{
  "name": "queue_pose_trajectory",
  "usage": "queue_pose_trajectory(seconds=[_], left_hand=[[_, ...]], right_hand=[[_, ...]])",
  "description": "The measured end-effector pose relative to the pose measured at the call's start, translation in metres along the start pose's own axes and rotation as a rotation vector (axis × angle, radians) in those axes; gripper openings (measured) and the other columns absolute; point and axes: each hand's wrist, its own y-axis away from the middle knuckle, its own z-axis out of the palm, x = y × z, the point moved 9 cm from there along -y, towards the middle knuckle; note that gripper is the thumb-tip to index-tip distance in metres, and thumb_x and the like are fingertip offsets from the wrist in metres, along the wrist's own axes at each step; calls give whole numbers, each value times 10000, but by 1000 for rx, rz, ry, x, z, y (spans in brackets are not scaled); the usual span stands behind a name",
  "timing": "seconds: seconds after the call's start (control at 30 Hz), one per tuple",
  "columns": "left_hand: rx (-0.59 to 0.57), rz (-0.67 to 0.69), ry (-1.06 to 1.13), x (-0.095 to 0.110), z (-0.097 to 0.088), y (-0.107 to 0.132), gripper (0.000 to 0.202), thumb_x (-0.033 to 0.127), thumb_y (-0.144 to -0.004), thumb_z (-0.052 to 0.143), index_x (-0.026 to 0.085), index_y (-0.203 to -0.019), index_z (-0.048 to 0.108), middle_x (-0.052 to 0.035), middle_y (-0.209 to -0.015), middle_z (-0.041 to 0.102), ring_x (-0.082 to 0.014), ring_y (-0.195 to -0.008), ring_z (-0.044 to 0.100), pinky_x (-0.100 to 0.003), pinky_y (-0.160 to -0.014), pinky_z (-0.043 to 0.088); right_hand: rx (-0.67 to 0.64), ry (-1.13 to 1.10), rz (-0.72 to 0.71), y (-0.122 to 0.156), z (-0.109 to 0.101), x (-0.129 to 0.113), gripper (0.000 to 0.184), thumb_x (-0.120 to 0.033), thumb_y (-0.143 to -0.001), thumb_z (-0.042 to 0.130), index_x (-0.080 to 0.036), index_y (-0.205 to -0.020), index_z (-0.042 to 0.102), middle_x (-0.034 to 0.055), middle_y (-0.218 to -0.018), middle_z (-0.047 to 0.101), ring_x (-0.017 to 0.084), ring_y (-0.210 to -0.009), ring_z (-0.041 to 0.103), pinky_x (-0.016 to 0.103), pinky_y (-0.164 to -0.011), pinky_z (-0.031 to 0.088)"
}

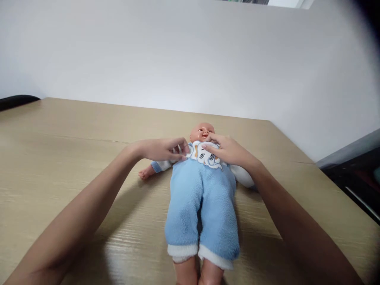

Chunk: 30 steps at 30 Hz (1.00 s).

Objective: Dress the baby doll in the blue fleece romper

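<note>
A baby doll [204, 132] lies on its back on the table, its feet toward me. It wears a fluffy light-blue outfit [187, 198] with white cuffs and a white elephant patch [206, 155] on the chest. At the doll's shoulder on the left side, my left hand [168, 149] has its fingers curled and its thumb close to them, on the edge of the outfit. My right hand [228, 150] rests over the other side of the upper chest, thumb and forefinger apart beside the patch and under the chin. It partly covers the doll's shoulder there.
The wooden table [74, 130] reaches back to a plain pale wall [148, 55]. A dark curved object [19, 101] shows past the table at the far left. Dark furniture [356, 178] stands beyond the right edge.
</note>
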Motion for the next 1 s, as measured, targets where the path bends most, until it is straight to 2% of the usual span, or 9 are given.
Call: queue_pose_trajectory(seconds=[0.1,0.2,0.3,0.47,0.6,0.7,0.8,0.9,1.0], left_hand=[[-79,-81,-55,-13,6,-1,398,450,-858,724,219,-1176,668,-67,-1116,744,-258,-1061,681,-323,-899,511],[-207,-64,-58,-17,15,0,352,435,-826,733,213,-1094,674,-55,-1031,739,-258,-991,677,-312,-856,504],[-283,-43,-25,-18,21,1,357,426,-798,752,220,-1058,619,-15,-933,694,-228,-887,636,-285,-780,486],[-217,-89,-80,-26,18,-3,339,351,-776,744,228,-1055,596,-12,-966,671,-226,-888,620,-283,-764,468],[-70,-180,-294,-26,7,-4,240,197,-809,682,236,-1040,631,-26,-988,705,-216,-833,627,-292,-726,432],[96,-143,-465,-7,-1,-1,207,131,-896,568,227,-1060,653,-56,-1011,729,-234,-861,641,-321,-760,436],[305,5,-580,32,-2,0,183,182,-1013,511,201,-1121,657,-112,-1183,724,-295,-1074,641,-400,-943,474],[436,229,-537,74,15,-11,203,319,-1073,533,187,-1183,640,-140,-1284,689,-331,-1258,583,-458,-1095,463],[493,357,-500,100,35,-40,268,388,-1076,564,169,-1218,627,-162,-1310,672,-338,-1319,556,-500,-1189,423]], right_hand=[[-52,7,-13,-1,10,6,327,-530,-1029,613,-228,-965,720,54,-947,758,257,-856,665,351,-736,428],[-87,-2,-11,-3,17,10,260,-476,-1014,648,-239,-1049,750,81,-1082,780,287,-944,679,372,-814,452],[-85,-31,-9,-4,19,12,242,-458,-1016,649,-246,-1055,759,80,-1099,786,292,-963,689,379,-832,470],[-116,-56,28,-3,20,19,313,-537,-1035,609,-245,-1037,720,74,-1078,776,294,-965,704,393,-807,492],[-57,-87,3,11,13,18,314,-535,-1041,618,-267,-1186,696,93,-1263,757,341,-1134,691,470,-951,510],[92,-23,-22,43,-1,22,378,-520,-1031,642,-281,-1323,631,101,-1383,697,352,-1280,634,507,-1096,479],[143,95,15,92,-8,46,458,-553,-1032,622,-283,-1399,582,119,-1382,672,359,-1327,602,530,-1165,445],[188,163,103,141,-12,84,586,-590,-948,705,-265,-1415,569,152,-1394,657,401,-1314,600,591,-1152,457],[251,155,151,174,-15,112,559,-534,-902,732,-254,-1365,595,173,-1339,692,417,-1238,645,609,-1084,511]])
